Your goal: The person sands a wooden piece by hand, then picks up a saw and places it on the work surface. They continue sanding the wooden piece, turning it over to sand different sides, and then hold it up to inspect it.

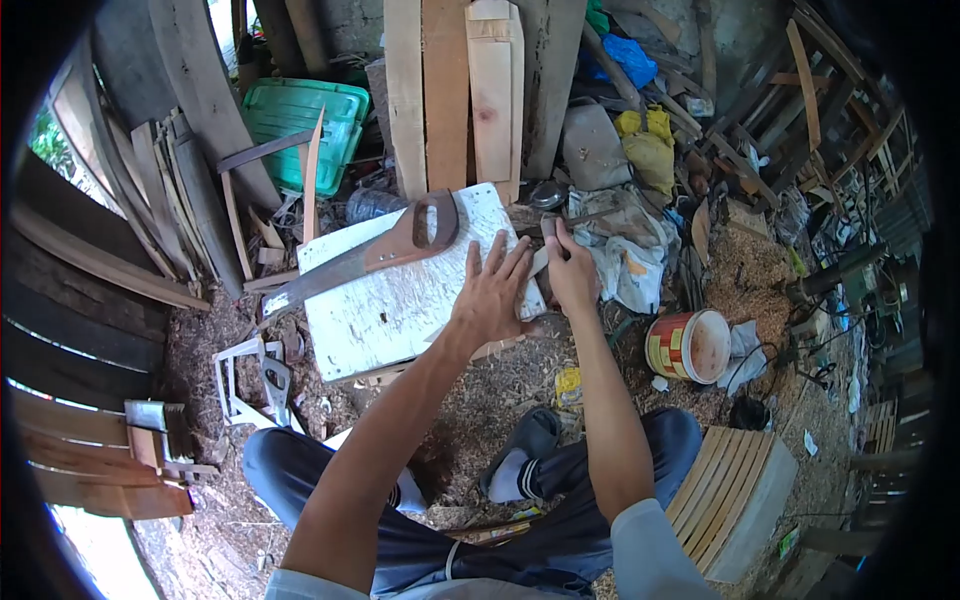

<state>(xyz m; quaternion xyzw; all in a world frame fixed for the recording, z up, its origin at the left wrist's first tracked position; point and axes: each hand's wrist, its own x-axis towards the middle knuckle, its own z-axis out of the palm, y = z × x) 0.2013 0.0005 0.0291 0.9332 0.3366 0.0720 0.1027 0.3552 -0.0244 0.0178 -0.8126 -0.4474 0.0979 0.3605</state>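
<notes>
A white, paint-worn board (380, 310) lies in front of my knees. Across its upper left rests a handsaw (400, 245) with a wooden handle, its blade pointing down to the left. My left hand (490, 295) is laid with fingers spread at the board's right edge, palm down. Just right of it, my right hand (573, 272) is closed round a tool with a dark handle (549, 226). Most of that tool is hidden by the fingers, so its kind cannot be made out. A pale flat edge shows between the two hands.
Planks (445, 110) lean upright behind the board. A green plastic lid (305, 125) stands at back left. White frame (232, 375) lies left on the shavings. A paint bucket (690, 347) and a slatted wooden piece (730, 495) are on the right.
</notes>
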